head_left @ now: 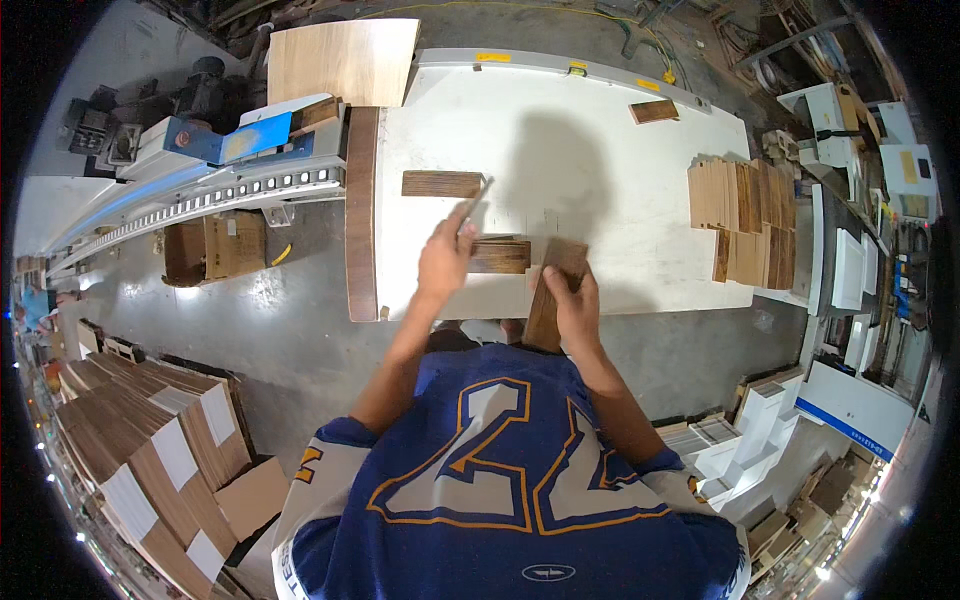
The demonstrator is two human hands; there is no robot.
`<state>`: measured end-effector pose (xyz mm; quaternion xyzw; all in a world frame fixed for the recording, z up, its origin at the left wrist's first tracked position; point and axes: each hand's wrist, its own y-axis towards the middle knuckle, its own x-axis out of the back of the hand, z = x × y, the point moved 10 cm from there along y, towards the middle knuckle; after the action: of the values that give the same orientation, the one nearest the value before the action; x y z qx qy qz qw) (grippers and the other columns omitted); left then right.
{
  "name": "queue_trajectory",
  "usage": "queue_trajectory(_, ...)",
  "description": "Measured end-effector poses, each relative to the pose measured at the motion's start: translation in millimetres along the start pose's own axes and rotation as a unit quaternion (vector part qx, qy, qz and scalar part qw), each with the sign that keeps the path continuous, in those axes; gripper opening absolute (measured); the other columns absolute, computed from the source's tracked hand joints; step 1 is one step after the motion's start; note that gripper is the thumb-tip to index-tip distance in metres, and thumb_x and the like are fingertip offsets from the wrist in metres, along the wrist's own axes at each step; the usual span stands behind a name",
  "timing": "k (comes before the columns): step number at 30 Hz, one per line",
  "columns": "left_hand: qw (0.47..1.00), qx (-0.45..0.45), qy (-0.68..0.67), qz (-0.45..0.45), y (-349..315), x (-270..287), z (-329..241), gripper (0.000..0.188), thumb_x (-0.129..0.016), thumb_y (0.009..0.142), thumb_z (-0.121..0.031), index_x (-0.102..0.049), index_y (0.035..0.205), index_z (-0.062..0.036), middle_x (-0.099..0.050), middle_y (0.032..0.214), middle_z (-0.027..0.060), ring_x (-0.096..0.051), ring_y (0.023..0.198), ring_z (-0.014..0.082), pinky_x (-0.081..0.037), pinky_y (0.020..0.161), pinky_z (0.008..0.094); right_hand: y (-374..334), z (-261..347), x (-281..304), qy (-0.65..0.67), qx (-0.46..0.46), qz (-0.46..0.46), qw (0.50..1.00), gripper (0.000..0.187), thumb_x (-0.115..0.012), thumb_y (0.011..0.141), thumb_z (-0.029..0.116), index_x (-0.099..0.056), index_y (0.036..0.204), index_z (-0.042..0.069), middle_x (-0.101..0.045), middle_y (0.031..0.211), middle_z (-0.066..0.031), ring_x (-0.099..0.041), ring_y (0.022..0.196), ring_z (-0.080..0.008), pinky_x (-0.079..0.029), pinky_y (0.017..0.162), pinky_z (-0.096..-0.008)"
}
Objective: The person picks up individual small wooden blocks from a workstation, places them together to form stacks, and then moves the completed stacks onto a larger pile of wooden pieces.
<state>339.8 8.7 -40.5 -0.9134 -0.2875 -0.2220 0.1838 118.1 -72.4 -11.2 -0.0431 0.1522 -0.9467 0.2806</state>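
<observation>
Head view looks down on a white bench (600, 150) with a person in a blue and white jersey (500, 480) leaning over its near edge. The left hand (445, 258) rests at the left end of a small dark wooden block (499, 256) lying flat on the bench; its fingers are pinched together on a thin pencil-like stick (474, 203) that slants up and away from the block. The right hand (577, 305), just right of that block, is closed around a wooden strip (551, 295); this strip stands tilted, its top end beside the block's right end and its lower end hanging past the bench's near edge. Whether the strip touches the block cannot be told.

Beyond the block, farther from the person, a second dark wood piece (441, 183) lies flat and apart from it. A long dark plank (361, 210) runs along the bench's left edge, left of the block. Well right of the block, a stack of light wooden slats (742, 200) sits near the bench's right end, and a small brown piece (654, 111) lies at the far right corner. Left of the bench stands a machine with a perforated metal rail (230, 185).
</observation>
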Motion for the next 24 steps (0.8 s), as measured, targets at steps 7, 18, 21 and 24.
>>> queue_trajectory(7, 0.998, 0.031, 0.049, -0.012, 42.0, 44.5, 82.2, 0.056, -0.073, 0.098, -0.041, -0.065, 0.137, -0.0019, -0.074, 0.106, 0.0251, -0.072, 0.094, 0.0421, -0.057, 0.083, 0.0478, 1.5, -131.3, 16.6, 0.253, -0.28, -0.187, 0.907, 0.053, -0.082, 0.096, 0.035, -0.059, 0.134, 0.005, -0.062, 0.127, -0.0091, -0.062, 0.112, -0.0246, -0.058, 0.099, -0.0416)
queue_trajectory(18, 0.961, -0.104, 0.245, 0.078, 133.8, 13.6, 82.5, 0.07, -0.089, 0.08, -0.031, -0.059, 0.14, -0.0129, -0.053, 0.141, 0.0109, -0.067, 0.116, 0.0376, -0.06, 0.091, 0.0497, 18.3, -171.3, -36.6, 0.2, -0.246, -0.154, 0.936, 0.061, -0.086, 0.092, 0.035, -0.05, 0.13, 0.003, -0.063, 0.111, -0.0101, -0.068, 0.085, -0.0199, -0.064, 0.073, -0.036)
queue_trajectory(21, 0.937, -0.083, 0.324, 0.1, 144.7, -2.0, 80.4, 0.076, -0.09, 0.079, -0.029, -0.056, 0.145, -0.0151, -0.052, 0.142, 0.0107, -0.064, 0.122, 0.0379, -0.061, 0.094, 0.0509, 18.9, -155.8, -29.5, 0.149, -0.227, -0.186, 0.944, 0.072, -0.088, 0.089, 0.036, -0.044, 0.133, 0.001, -0.061, 0.112, -0.0155, -0.066, 0.073, -0.0214, -0.063, 0.063, -0.038)
queue_trajectory(24, 0.92, -0.079, 0.367, 0.109, 149.1, -3.6, 105.2, 0.08, -0.089, 0.08, -0.028, -0.053, 0.15, -0.017, -0.051, 0.145, 0.0106, -0.064, 0.123, 0.0387, -0.061, 0.094, 0.0516, 15.7, -139.5, -27.1, 0.063, -0.235, -0.18, 0.953, 0.084, -0.089, 0.087, 0.039, -0.037, 0.139, 0.0, -0.057, 0.118, -0.0173, -0.064, 0.082, -0.0224, -0.063, 0.062, -0.0402)
